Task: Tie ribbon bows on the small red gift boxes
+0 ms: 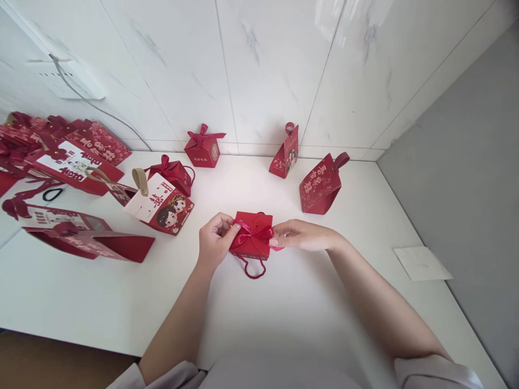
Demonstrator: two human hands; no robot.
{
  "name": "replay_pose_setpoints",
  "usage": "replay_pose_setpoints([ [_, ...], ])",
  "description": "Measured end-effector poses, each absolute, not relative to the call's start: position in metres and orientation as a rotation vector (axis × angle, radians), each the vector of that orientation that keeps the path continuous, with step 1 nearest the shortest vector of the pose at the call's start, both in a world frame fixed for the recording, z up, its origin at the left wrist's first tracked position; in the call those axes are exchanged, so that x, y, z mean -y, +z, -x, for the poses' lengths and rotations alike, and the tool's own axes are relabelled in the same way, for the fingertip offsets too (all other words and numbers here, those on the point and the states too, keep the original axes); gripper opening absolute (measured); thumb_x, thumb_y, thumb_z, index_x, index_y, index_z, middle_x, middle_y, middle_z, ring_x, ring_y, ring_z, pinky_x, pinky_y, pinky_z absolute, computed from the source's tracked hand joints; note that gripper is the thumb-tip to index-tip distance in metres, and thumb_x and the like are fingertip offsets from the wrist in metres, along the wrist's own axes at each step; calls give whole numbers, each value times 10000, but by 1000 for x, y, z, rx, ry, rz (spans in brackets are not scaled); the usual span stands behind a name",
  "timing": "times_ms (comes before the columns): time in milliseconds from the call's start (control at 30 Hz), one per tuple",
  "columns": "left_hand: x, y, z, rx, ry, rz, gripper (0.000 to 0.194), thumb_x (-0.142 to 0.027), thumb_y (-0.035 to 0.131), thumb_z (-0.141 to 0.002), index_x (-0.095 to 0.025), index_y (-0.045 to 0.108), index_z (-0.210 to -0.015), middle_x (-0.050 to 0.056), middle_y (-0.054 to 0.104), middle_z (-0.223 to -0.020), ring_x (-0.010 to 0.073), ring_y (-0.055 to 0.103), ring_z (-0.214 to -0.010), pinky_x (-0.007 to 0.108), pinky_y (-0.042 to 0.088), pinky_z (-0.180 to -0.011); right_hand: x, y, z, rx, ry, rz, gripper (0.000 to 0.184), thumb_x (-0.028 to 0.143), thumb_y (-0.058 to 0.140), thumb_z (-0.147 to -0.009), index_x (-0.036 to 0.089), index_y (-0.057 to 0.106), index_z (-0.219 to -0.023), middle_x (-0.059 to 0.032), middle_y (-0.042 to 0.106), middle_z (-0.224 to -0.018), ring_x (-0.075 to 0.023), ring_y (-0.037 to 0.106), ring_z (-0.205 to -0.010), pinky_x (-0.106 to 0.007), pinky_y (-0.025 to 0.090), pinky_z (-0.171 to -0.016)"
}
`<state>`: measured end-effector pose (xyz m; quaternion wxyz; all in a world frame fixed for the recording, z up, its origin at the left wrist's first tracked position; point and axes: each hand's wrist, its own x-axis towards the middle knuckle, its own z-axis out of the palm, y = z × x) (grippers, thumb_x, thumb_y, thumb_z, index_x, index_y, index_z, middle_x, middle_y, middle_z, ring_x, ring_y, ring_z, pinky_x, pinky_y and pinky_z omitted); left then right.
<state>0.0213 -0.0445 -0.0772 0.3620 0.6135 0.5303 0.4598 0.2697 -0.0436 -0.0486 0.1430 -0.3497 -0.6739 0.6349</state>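
A small red gift box (251, 251) stands on the white table in front of me, with a rope handle (254, 277) hanging toward me. Across its top lies a shiny red ribbon (252, 232) tied in a bow. My left hand (216, 237) pinches the bow's left loop between thumb and fingers. On the other side, my right hand (302, 235) has thumb and fingers closed on the right part of the ribbon. Its fingertips hide some of that loop and the box's right edge.
Two red boxes with loop handles, a triangular one (286, 154) and a larger one (322, 186), stand at the back right. A ribboned box (204, 148) is near the tiled wall. Several more crowd the left, including one with cartoon faces (170, 208). A white card (421, 263) lies right.
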Motion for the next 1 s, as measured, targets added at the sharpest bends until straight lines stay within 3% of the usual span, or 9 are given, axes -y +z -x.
replay_pose_setpoints([
  [100,45,-77,-21,-1378,1184,-1566,143,-268,647,-777,-171,565,-711,-48,452,-527,73,390,-485,186,307,-466,45,-49,-264,1844,1851,952,370,525,561,-855,164,637,-826,-10,542,-763,-149,496,-730,-279,426,-697],
  [233,44,-78,-22,-1331,1186,-1434,155,-284,646,-787,-173,557,-725,-46,483,-536,68,398,-474,179,307,-454,44,-53,-265,1853,1854,877,319,474,564,-867,163,593,-800,3,485,-755,-128,446,-710,-264,398,-677],
  [500,41,-83,-21,-1171,1150,-1106,206,-310,748,-688,-163,608,-723,-50,482,-528,65,422,-460,185,339,-461,41,-55,-270,1991,1765,926,198,300,551,-835,178,511,-683,1,470,-824,-116,430,-677,-248,398,-608],
  [667,43,-82,-24,-1214,1125,-1257,190,-330,730,-721,-164,646,-757,-69,392,-489,53,337,-439,178,280,-436,43,-48,-280,2130,1706,1004,186,261,540,-804,187,534,-634,-1,543,-824,-122,471,-648,-249,405,-583],
  [800,46,-81,-26,-1214,1090,-1395,166,-317,705,-751,-165,640,-764,-67,394,-494,55,329,-448,182,261,-437,48,-36,-293,2255,1474,1143,124,340,644,-780,222,662,-811,-18,654,-878,-200,593,-815,-285,447,-670],
  [1000,48,-81,-28,-1206,1109,-1441,169,-307,695,-765,-173,593,-747,-68,395,-505,60,327,-449,188,251,-445,66,-22,-262,2010,615,1213,172,239,453,-922,211,622,-944,-64,641,-942,-208,584,-863,-347,438,-780],
])
